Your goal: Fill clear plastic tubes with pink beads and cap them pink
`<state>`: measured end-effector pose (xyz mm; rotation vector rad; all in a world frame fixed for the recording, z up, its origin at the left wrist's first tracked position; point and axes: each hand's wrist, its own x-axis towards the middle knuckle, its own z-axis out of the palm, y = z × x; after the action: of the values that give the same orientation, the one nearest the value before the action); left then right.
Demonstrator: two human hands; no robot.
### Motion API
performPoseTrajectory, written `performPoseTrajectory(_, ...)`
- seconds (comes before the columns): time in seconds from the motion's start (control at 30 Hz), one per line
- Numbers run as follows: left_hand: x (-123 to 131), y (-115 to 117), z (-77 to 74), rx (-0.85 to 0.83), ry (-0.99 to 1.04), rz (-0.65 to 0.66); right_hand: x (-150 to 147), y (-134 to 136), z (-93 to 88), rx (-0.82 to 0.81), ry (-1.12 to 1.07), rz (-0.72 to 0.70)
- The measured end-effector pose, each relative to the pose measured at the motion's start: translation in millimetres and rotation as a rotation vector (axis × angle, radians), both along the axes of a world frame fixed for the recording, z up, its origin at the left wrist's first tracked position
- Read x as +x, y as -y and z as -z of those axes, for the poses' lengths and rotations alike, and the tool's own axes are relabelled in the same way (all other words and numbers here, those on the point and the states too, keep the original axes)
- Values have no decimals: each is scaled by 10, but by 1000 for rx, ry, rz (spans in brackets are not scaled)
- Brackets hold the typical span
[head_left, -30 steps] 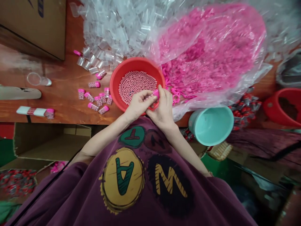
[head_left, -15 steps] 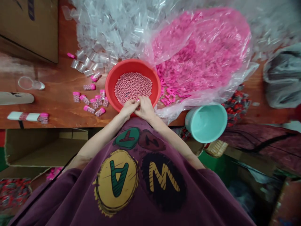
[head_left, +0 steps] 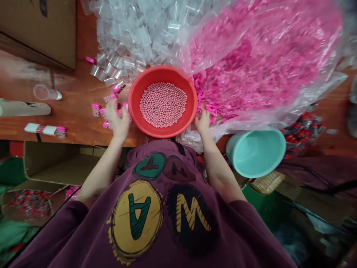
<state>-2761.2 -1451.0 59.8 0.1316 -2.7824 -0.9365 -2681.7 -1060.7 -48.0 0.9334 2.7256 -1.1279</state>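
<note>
The left hand [head_left: 117, 118] lies palm-down on the brown wooden tabletop [head_left: 72, 111], just left of the round red plastic bowl [head_left: 136, 93]. Its fingers are loosely spread over the cluster of small clear tubes w/ pink caps, filled w/ pink beads [head_left: 96, 110]; whether a tube is pinched underneath can't be told (the hand covers several). More of these filled tubes lie around the fingertips, one near the bowl's upper-left rim.

The right hand [head_left: 203, 122] is on the other side of the bowl, at the bowl's lower-right rim, fingers pointing up into the loose pink plastic caps [head_left: 208, 109] spilling from the big clear plastic bag of pink caps [head_left: 256, 56]. Fingers look slightly spread and touching the caps; can't tell if any cap is gripped.

The bowl sits between both hands at the table's near edge, holding a flat heap of small pink beads [head_left: 163, 105].

Behind the bowl, top left: a large pile of empty clear plastic tubes [head_left: 134, 29]. To the right of the right hand, a turquoise plastic bowl [head_left: 256, 152] hangs past the table edge, w/ red-capped tubes [head_left: 301, 130] just beyond it. Far left on the table: a clear round lid [head_left: 41, 92] and a brown cardboard box [head_left: 39, 29] in the corner.
</note>
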Motion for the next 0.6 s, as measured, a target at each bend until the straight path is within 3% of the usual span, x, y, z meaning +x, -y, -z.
performPoseTrajectory(0.1, -6, -480, 169, 59, 191, 227, -31, 97, 177, -45, 54, 7)
performPoseTrajectory(0.2, -1, -882, 357, 11, 365, 243, -60, 125, 169, -121, 54, 91)
performPoseTrajectory(0.27, -30, -1007, 405, -40, 415, 233, -70, 65, 84, -139, 24, 117)
performPoseTrajectory(0.37, -198, -1014, 345, -33, 234, 251, -82, -28, -111, -124, -91, 172)
performPoseTrajectory(0.43, -427, -944, 282, -4, 68, 199, -119, -4, -253, -89, -239, 134)
performPoseTrajectory(0.5, -753, -836, 271, 24, -16, 82, -206, 117, -370, -60, -380, -13)
performPoseTrajectory(0.6, -1333, -645, 397, 89, 61, -52, -403, 409, -429, -79, -426, -307)
